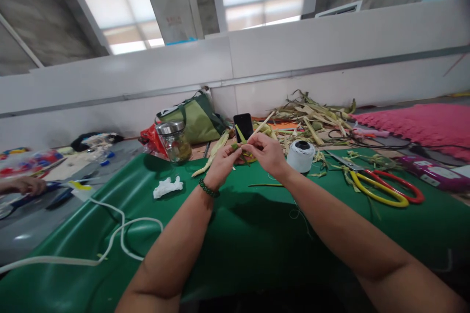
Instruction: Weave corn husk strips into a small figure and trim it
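My left hand (223,162) and my right hand (267,152) meet above the green mat (227,234), thumbs and fingers pinched close together. Between them is a green and pale corn husk piece (240,135), its strips sticking up. One pale strip (263,125) rises from the fingers of my right hand. A green bead bracelet circles my left wrist. Just right of my right hand stands a spool of white thread (301,156). Behind the hands leans a dark phone (243,125). A long pale husk bundle (213,154) lies left of my left hand.
Scissors with red and yellow handles (382,190) lie at right, near a purple packet (428,172) and pink cloth (418,124). Behind is a heap of dry husks (312,112). A lidded glass jar (174,143), crumpled tissue (168,187), white cable (123,227) and another person's hand (31,186) are left.
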Demonstrator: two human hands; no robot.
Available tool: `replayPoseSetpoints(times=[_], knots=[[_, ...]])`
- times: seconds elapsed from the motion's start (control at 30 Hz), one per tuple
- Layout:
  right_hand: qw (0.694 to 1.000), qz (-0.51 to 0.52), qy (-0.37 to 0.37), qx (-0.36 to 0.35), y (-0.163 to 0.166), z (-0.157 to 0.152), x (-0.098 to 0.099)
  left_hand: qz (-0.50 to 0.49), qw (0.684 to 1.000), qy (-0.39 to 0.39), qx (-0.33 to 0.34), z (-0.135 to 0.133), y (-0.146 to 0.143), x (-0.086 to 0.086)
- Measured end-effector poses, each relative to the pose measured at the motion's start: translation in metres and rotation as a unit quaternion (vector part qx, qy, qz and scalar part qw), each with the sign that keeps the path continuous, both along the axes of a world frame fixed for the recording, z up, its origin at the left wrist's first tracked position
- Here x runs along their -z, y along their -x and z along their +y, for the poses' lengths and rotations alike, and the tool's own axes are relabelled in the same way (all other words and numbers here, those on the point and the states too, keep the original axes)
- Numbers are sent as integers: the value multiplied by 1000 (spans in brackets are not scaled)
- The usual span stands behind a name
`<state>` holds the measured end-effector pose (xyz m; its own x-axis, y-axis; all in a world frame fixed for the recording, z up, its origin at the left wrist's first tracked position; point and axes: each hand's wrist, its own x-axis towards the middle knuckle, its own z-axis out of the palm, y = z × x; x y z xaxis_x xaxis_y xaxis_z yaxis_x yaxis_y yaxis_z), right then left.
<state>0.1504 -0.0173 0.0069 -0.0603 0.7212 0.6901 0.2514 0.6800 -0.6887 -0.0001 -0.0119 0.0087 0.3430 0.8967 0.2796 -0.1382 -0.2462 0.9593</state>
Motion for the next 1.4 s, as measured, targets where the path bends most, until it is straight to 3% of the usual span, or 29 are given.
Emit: replayPoseSetpoints(times=[0.13, 0.37, 0.5, 0.77, 0.93, 1.1, 1.27, 1.4], knots=[[997, -60, -38, 43, -1, -2, -2, -21, 999, 27, 29, 0, 2, -1], [996, -62, -39, 59, 0, -4, -1, -20, 998, 42, 40, -2, 2, -3], [979, -137, -108, 102, -1, -7, -1, -41, 998, 45, 29, -3, 0, -2], [952, -180, -178, 173, -1, -10, -1, -64, 996, 63, -4, -6, -5, -3], [956, -159, -201, 141, -3, -8, -5, -47, 997, 20, -51, -5, -4, -3], [989, -32, -57, 135, -13, 0, -9, 53, 993, -61, -80, -6, -2, -5], [995, 44, -59, 72, -10, -6, -13, 83, 995, -36, -47, -6, 0, -6], [999, 19, -35, -22, -6, -16, -15, 37, 999, -7, -34, -4, 2, -5]])
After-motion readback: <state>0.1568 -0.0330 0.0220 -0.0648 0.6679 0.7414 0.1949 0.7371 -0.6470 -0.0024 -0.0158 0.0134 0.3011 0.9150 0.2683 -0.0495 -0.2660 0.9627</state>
